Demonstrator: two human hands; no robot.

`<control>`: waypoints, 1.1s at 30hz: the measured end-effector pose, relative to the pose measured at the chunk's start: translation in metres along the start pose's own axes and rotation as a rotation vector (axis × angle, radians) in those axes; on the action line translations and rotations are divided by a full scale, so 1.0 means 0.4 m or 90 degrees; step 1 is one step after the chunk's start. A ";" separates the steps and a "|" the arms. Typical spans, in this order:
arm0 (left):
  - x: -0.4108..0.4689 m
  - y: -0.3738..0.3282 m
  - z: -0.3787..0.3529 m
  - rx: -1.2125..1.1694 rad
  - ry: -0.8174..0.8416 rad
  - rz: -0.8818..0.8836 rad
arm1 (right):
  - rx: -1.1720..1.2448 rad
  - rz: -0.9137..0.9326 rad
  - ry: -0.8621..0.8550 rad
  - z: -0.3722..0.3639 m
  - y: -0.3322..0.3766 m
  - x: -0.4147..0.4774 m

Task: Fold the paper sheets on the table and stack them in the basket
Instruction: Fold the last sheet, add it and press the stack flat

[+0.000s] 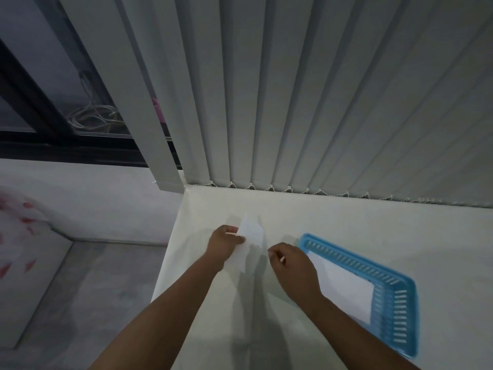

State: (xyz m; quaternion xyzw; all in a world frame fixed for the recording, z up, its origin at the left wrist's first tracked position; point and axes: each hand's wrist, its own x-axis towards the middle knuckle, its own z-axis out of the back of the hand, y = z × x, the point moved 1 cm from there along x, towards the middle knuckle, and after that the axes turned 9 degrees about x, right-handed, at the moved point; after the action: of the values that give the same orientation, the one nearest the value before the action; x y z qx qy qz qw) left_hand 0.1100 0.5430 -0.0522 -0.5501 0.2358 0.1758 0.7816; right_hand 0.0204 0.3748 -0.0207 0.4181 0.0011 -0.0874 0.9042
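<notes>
A white paper sheet (249, 236) is lifted off the pale table (346, 220), its upper corner raised. My left hand (225, 243) pinches its left edge. My right hand (290, 265) hovers just right of the sheet with fingers curled; whether it touches the paper's lower edge is unclear. A blue slotted plastic basket (397, 308) lies on the table to the right of my right hand, with folded white paper (344, 289) lying flat inside it.
Vertical grey blinds (320, 102) hang down to the table's far edge. The table's left edge drops to a grey floor (88, 289). A dark window frame (66, 145) with cables is at the upper left.
</notes>
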 end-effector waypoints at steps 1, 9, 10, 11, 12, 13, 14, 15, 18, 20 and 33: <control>-0.010 -0.006 -0.002 -0.059 -0.001 0.011 | 0.030 -0.054 0.015 0.001 0.008 -0.015; -0.123 -0.093 -0.096 -0.405 0.045 -0.017 | 0.520 -0.483 0.014 0.048 0.042 -0.044; -0.145 -0.099 -0.113 -0.410 0.050 -0.024 | 0.598 -0.506 -0.003 0.062 0.040 -0.043; -0.166 -0.100 -0.133 -0.413 0.059 -0.032 | 0.686 -0.530 -0.021 0.077 0.037 -0.043; -0.186 -0.096 -0.153 -0.416 0.069 -0.035 | 0.770 -0.556 -0.038 0.093 0.032 -0.044; -0.201 -0.087 -0.171 -0.423 0.076 -0.034 | 0.832 -0.578 -0.052 0.107 0.026 -0.048; -0.215 -0.078 -0.190 -0.435 0.081 -0.025 | 0.868 -0.593 -0.060 0.119 0.019 -0.055; -0.226 -0.067 -0.207 -0.453 0.083 -0.012 | 0.876 -0.594 -0.060 0.130 0.011 -0.064; -0.253 -0.051 -0.245 -0.505 0.083 0.032 | 0.767 -0.542 -0.050 0.160 -0.026 -0.093; -0.260 -0.047 -0.264 -0.509 0.071 0.048 | 0.693 -0.521 -0.047 0.188 -0.061 -0.117; -0.324 -0.006 -0.347 -0.086 -0.087 -0.053 | 0.523 -0.443 -0.206 0.323 -0.291 -0.189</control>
State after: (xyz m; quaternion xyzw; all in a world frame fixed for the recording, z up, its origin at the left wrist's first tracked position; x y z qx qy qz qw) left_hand -0.0201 0.4094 -0.0169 -0.5979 0.1462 0.1957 0.7634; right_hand -0.0818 0.2151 -0.0188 0.6922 -0.0337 -0.4367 0.5736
